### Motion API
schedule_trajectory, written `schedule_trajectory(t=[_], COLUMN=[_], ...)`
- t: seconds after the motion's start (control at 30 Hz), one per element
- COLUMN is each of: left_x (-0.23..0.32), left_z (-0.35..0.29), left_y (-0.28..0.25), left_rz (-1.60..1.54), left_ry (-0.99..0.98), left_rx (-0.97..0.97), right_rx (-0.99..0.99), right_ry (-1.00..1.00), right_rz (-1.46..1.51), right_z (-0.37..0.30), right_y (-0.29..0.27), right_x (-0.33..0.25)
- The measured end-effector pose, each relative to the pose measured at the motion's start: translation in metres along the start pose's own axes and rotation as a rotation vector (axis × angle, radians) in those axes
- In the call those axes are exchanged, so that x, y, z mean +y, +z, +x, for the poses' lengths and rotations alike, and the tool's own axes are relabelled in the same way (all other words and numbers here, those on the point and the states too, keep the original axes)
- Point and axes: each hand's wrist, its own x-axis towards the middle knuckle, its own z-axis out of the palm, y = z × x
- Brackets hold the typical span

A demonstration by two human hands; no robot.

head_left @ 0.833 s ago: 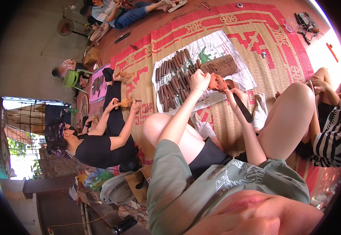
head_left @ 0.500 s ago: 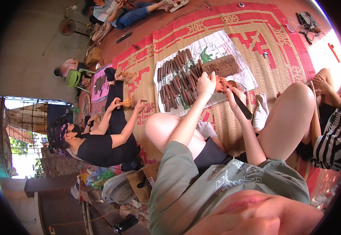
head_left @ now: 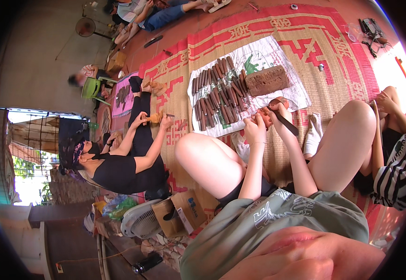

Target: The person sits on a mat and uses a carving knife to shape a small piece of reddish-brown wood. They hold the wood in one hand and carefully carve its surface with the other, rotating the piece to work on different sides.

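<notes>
Above the near edge of the white cloth, my left hand is closed round a reddish-brown carved wooden piece. My right hand is against the same piece, its fingers wrapped round a dark, long-handled carving tool. The tool's handle runs back along my right wrist; its working tip is hidden. Just beyond my hands, on the cloth, lies a rough brown block. To its left are several dark brown sticks like tool handles, laid in rows.
A red-and-straw mat lies under the cloth. On the left a person in black holds a pale wooden carving and a tool. A person in stripes sits close on my right. A fan and cardboard box stand near-left.
My left hand has come back toward me and turned, its forearm now more upright. The carved piece has moved slightly nearer my body. My right hand stays close to its place.
</notes>
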Motion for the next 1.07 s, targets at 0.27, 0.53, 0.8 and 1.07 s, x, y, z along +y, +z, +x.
schedule_trajectory(t=[0.27,0.53,0.8,1.07], left_x=[-0.002,-0.019,-0.026,-0.031], left_z=[-0.001,0.01,0.03,0.026], left_y=[0.003,0.008,-0.018,-0.005], left_rz=[-0.067,-0.092,-0.615,-0.564], left_ry=[0.063,0.075,-0.214,-0.264], left_rx=[-0.03,-0.033,-0.468,-0.348], right_rx=[-0.085,-0.039,-0.086,-0.101], right_ry=[-0.035,0.129,0.162,0.078], right_rz=[0.083,-0.098,-0.091,-0.102], right_z=[0.002,0.006,0.002,-0.001], right_y=[0.002,-0.005,0.001,0.002], right_x=[-0.002,-0.022,-0.013,-0.007])
